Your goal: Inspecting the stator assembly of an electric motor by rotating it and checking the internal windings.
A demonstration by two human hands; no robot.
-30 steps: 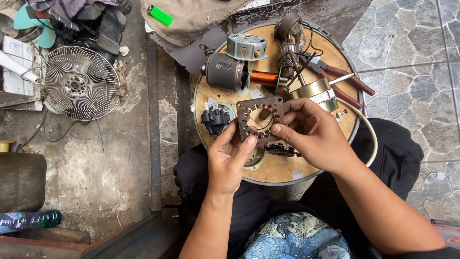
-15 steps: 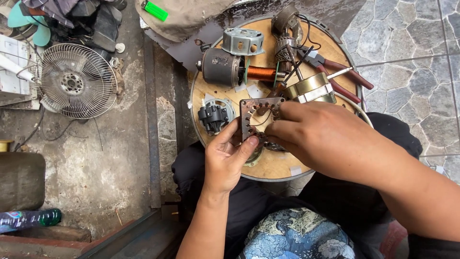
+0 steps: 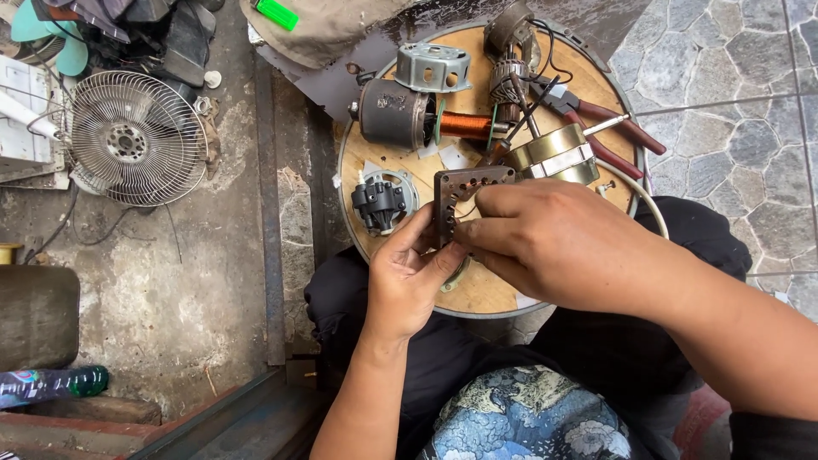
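A square brown motor stator core [image 3: 461, 189] with slots around its round hole is held upright over a round wooden board [image 3: 477, 294]. My left hand [image 3: 407, 277] grips its lower left corner with thumb and fingers. My right hand [image 3: 554, 243] covers its right side, fingers pinched at the centre hole. Most of the core is hidden behind my right hand.
On the board lie a dark motor with copper winding [image 3: 409, 115], a grey metal housing [image 3: 433, 66], a rotor with wires [image 3: 509, 72], red-handled pliers [image 3: 609, 123], a brass-coloured stator [image 3: 558, 155] and a black part [image 3: 381, 202]. A fan grille [image 3: 136, 138] lies at left, a green bottle [image 3: 51, 385] lower left.
My right hand has slid left across the stator core and now covers most of it. The view has shifted slightly; my left hand keeps its hold.
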